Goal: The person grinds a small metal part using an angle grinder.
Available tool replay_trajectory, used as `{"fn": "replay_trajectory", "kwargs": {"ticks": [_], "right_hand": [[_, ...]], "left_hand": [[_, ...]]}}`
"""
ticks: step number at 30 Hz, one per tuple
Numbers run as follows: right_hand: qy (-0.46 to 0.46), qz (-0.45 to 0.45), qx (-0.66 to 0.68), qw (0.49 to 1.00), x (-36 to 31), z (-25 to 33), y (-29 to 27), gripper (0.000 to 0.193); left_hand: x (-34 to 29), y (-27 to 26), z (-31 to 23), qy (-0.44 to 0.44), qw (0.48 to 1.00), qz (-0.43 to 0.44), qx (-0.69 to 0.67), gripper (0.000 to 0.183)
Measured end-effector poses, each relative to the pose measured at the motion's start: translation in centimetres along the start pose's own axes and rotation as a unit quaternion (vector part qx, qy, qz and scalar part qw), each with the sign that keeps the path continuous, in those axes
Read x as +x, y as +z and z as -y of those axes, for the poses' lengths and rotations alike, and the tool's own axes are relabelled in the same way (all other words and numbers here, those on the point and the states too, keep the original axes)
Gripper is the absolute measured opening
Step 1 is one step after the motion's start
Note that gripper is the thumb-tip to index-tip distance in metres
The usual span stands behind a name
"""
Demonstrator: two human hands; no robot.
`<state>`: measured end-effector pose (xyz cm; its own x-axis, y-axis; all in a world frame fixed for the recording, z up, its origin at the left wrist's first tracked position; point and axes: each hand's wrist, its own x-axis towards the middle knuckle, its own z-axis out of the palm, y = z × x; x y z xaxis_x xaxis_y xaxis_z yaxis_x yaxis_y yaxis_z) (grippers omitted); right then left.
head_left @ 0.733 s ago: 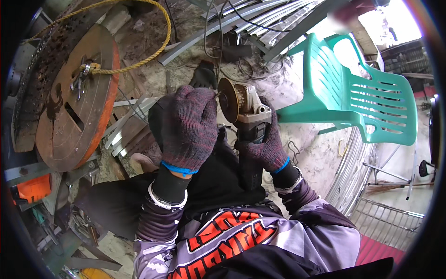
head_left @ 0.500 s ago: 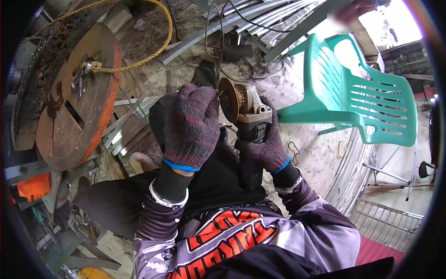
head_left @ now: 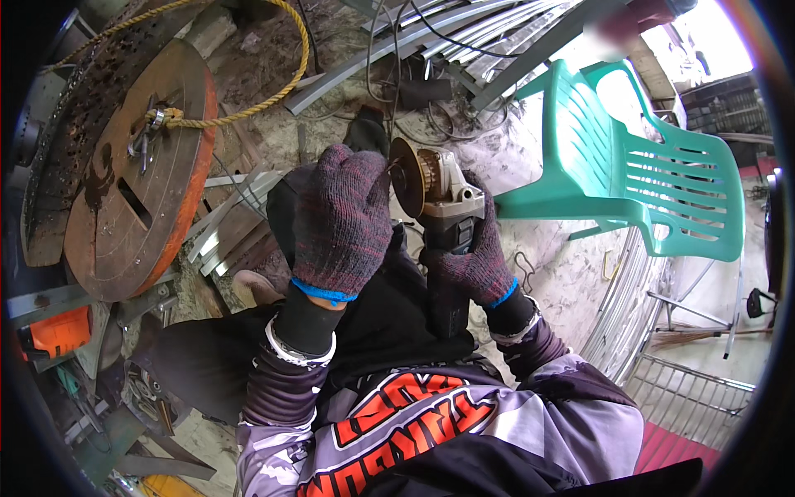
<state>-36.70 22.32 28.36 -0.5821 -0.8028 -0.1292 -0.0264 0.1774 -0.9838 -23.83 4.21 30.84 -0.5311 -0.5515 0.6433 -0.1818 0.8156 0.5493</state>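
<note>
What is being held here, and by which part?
An angle grinder: the right hand grips its dark body just below the head, while the left hand rests against the disc.

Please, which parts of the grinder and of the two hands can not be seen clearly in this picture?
Head view only:
- Left hand: the glove's back faces the camera, so its fingertips and what they touch at the disc are hidden.
- Angle grinder: the right hand covers its body; any switch is hidden.
- The disc shows almost edge-on; its wear cannot be told.
- Grinder's lower end: lost against dark clothing.
</note>
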Motion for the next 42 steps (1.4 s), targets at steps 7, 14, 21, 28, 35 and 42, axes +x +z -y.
{"fn": "replay_trajectory", "kwargs": {"ticks": [7,14,21,28,35,42], "right_hand": [[0.0,0.005,0.006,1.0,0.04,-0.11,0.05,0.12],[0.003,0.006,0.01,1.0,0.08,0.14,0.12,0.12],[0.018,0.007,0.018,1.0,-0.01,0.39,0.23,0.12],[0.025,0.019,0.011,0.999,-0.07,0.22,0.09,0.121],[0.019,-0.01,0.05,0.998,0.0,0.14,0.37,0.12],[0.015,0.007,0.037,0.999,0.02,0.15,0.11,0.121]], "left_hand": [[-0.03,-0.21,-0.01,-0.006,1.0,0.016,0.005,0.013],[-0.2,-0.22,0.45,0.019,1.0,0.011,0.021,0.017],[-0.06,-0.38,0.24,0.002,1.0,0.025,0.015,0.016],[-0.27,-0.36,0.47,-0.001,0.999,0.029,0.019,0.015],[-0.37,-0.3,0.59,0.002,0.999,0.031,0.018,0.017],[-0.38,-0.18,0.58,-0.001,0.999,0.027,0.022,0.016]]}}
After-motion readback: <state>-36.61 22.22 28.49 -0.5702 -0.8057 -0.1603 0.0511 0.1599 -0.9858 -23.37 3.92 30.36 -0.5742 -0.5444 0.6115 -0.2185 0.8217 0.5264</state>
